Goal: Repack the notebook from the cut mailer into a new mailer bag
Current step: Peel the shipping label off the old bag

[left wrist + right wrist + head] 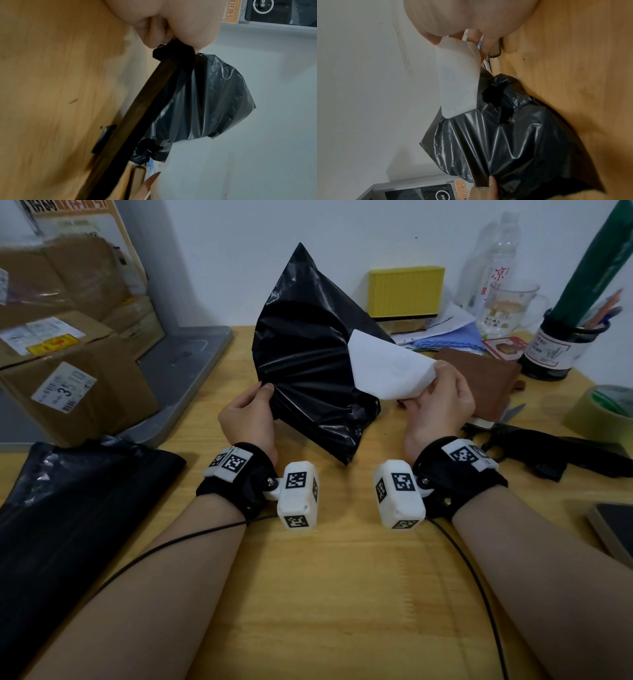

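Thin, limp, slippery black plastic mailer bag (pixel 308 364) raised over the mid table, left hand (pixel 248 419) pinching its left edge, right hand (pixel 442 402) pinching its white label (pixel 387 368); brown notebook (pixel 479 378), likely stiff, lying far right, best grasped by its edges.

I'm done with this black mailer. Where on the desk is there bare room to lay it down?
Bare wood lies in front of both wrists, between the forearms, on the desk. The black bag borders it left, a notebook right. Crowded: cardboard boxes far left; scissors, tape roll, brown notebook far right.
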A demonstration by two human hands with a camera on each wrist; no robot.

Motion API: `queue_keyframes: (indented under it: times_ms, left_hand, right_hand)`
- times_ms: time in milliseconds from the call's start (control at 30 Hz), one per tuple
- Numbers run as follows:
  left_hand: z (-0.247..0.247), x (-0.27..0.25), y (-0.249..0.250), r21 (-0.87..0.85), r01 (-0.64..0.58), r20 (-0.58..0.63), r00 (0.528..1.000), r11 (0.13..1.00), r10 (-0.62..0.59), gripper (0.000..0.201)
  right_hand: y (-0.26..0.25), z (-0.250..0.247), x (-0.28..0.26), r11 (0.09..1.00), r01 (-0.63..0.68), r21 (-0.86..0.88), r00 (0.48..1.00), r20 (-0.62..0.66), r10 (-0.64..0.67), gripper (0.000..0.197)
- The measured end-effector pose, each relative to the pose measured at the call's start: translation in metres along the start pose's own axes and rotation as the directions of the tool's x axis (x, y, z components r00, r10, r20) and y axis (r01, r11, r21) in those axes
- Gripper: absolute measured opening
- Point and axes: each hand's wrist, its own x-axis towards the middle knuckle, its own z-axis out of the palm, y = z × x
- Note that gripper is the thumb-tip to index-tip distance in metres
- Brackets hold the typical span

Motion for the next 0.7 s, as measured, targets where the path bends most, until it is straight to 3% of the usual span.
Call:
queue_keyframes:
  times_ms: [333,700]
  left_hand:
    - [-0.0005,0.0012,0.0000,-0.003,-0.008,-0.007,1.000,1.000,0.008,0.014]
    - [-0.0001,-0.0006,0.0015,-0.028,-0.016,-0.052,0.999,0.999,0.014,0.016]
  right_hand:
    - [0.0014,-0.0009,0.0046,0.996,0.076,-0.054,0.996,-0.037,-0.078,0.010]
    - [-0.0001,-0.0002,0.0061,0.997,0.064,-0.050,0.995,-0.078,-0.068,0.011]
